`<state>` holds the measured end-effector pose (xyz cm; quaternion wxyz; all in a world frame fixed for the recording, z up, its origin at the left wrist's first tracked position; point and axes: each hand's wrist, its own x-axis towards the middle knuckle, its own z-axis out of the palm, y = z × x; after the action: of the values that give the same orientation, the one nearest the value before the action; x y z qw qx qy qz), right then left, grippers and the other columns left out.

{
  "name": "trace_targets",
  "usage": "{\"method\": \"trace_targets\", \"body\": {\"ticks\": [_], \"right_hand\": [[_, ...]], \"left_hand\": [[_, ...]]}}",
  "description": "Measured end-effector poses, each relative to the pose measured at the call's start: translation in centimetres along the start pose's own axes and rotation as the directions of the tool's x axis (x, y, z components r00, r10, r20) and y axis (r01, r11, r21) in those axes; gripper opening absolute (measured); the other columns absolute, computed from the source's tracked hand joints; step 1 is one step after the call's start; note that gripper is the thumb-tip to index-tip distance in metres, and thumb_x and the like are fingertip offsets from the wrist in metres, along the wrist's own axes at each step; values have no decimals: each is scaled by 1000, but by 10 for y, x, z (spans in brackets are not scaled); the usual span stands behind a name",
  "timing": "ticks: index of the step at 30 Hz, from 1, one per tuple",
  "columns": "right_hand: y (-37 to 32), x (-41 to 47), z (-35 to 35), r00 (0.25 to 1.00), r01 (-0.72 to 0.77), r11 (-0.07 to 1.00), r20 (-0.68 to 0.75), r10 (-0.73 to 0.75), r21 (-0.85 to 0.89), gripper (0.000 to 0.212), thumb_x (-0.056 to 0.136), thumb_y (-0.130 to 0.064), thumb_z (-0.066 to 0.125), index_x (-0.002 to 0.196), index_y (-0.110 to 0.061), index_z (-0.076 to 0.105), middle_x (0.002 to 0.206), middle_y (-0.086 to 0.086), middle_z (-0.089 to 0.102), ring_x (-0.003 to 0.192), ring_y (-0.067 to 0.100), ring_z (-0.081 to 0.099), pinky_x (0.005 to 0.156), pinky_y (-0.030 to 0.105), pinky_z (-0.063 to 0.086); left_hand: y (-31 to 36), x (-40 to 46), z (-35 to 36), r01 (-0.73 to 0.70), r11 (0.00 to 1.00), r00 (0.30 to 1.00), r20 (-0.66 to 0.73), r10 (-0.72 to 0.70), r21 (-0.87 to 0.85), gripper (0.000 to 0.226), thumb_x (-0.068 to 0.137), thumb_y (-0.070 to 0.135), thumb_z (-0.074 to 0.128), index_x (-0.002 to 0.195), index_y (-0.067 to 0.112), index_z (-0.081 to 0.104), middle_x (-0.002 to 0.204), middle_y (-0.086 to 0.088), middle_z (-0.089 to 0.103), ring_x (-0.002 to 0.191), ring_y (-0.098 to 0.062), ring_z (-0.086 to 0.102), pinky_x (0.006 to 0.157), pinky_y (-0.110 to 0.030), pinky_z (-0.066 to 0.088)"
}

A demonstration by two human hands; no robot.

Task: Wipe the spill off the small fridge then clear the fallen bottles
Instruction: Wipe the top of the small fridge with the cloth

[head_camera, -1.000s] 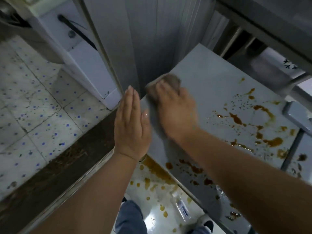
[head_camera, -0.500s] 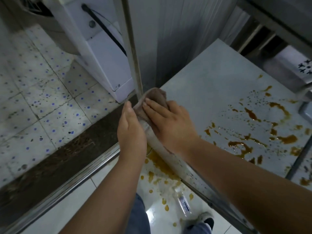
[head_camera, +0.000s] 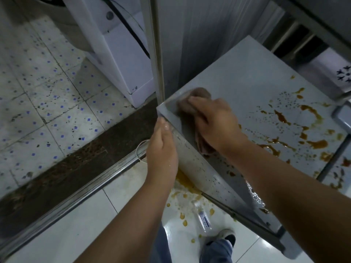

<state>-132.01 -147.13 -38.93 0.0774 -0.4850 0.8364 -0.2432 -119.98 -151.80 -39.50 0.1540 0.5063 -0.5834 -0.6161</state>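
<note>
Fridge [head_camera: 247, 76] top's near-left corner: right hand [head_camera: 214, 122] grasps rag [head_camera: 201, 93]; left hand [head_camera: 161, 147], fingers straight, braces the edge.

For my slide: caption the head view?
Right hand wipes fridge top with cloth; brown spill remains.
</note>
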Motion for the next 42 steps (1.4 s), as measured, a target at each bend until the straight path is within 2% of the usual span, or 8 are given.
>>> {"method": "trace_targets", "body": {"ticks": [4, 8, 13, 23, 27, 32, 39, 42], "right_hand": [[-1, -34, -34, 975, -111, 992, -187, 120, 55, 29, 93, -14, 48, 117, -13, 63, 85, 4, 60, 69, 18, 55, 60, 14, 41], [-15, -98, -5, 989, -70, 994, -135, 59, -83, 38, 83, -16, 43, 108, -3, 68, 94, 11, 71, 64, 26, 57, 54, 21, 42], [-7, -120, 12, 990, 17, 989, -139, -38, -149, 36, 85, -16, 45, 109, -1, 68, 109, 9, 69, 68, 30, 60, 64, 33, 51], [-9, -87, 26, 975, -17, 989, -222, -17, -149, 33, 86, -17, 47, 106, -5, 70, 108, 5, 70, 67, 27, 61, 62, 28, 48], [2, -118, 12, 981, -1, 984, -193, -34, -177, 36, 86, -18, 45, 109, -3, 68, 110, 6, 69, 68, 28, 60, 62, 30, 48], [7, -82, 16, 961, -129, 969, -267, 69, -213, 34, 84, -16, 45, 106, -5, 70, 107, 6, 70, 74, 27, 63, 67, 28, 47], [-6, -110, 22, 992, -35, 984, -126, 13, -173, 39, 82, -16, 46, 116, -7, 64, 119, 5, 65, 76, 28, 61, 66, 34, 49], [9, -109, 3, 968, -186, 951, -210, 135, -247, 34, 83, -12, 48, 110, -2, 65, 110, 10, 69, 73, 30, 63, 65, 34, 49]], "left_hand": [[-12, -2, -3, -303, 907, 952, 144, 271, 291, 45, 100, 32, 25, 144, 22, 23, 147, 19, 15, 132, 7, 11, 87, 11, 10], [-24, 6, -7, -566, 664, 824, 323, 465, 488, 52, 95, 29, 25, 141, 7, 24, 140, 11, 12, 133, -2, 6, 100, 4, -1], [-33, 11, -14, -622, 527, 781, 402, 479, 579, 53, 96, 30, 23, 140, 1, 27, 149, -3, 18, 135, -9, 6, 110, -25, 7], [-42, -11, -7, -682, 482, 722, 400, 565, 550, 44, 93, 15, 31, 122, -13, 50, 135, -27, 45, 129, -23, 28, 109, -27, 20], [-35, -13, -12, -700, 315, 683, 471, 559, 641, 45, 91, 15, 33, 121, -13, 51, 130, -26, 50, 126, -35, 40, 105, -42, 24], [-26, -10, -13, -705, 262, 683, 533, 499, 659, 46, 93, 18, 32, 121, -13, 50, 130, -29, 49, 125, -39, 42, 102, -49, 21], [-26, -9, -16, -720, 287, 683, 572, 453, 632, 49, 92, 19, 28, 119, -15, 52, 134, -30, 44, 130, -37, 34, 106, -45, 21], [-22, -11, -18, -693, 435, 720, 563, 405, 574, 51, 95, 24, 24, 137, -5, 32, 148, -11, 23, 135, -12, 8, 108, -9, -1]]}}
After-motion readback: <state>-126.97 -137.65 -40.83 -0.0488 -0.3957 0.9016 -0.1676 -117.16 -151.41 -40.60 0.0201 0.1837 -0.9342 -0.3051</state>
